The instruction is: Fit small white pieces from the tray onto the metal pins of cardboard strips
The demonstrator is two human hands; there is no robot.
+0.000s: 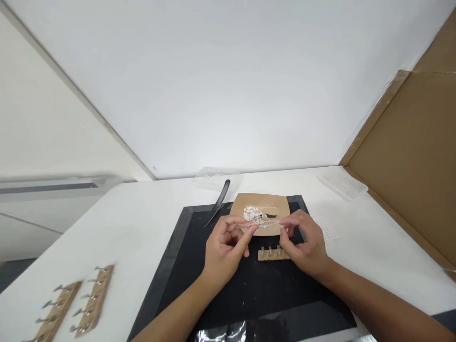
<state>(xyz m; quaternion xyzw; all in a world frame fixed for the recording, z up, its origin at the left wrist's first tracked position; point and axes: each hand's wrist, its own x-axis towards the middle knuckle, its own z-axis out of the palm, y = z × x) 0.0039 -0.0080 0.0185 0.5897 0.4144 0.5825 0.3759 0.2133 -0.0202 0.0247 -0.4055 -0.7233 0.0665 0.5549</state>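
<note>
My left hand is closed in a pinch on one end of a thin clear strip, over the near side of a tan plate. At the strip's other end, my right hand pinches it between thumb and finger. Whether it is one strip or a few together, I cannot tell. On the plate lie small white pieces, partly behind my left fingers, and a small black curved piece. Just below the hands, a short tan strip with clear upright clips rests on the mat, its right end hidden by my right hand.
A black mat covers the middle of the white table. A dark curved tool lies at its far left edge. Two tan strips with metal clips are at left. A clear tray sits by the cardboard wall; clear plastic lies behind.
</note>
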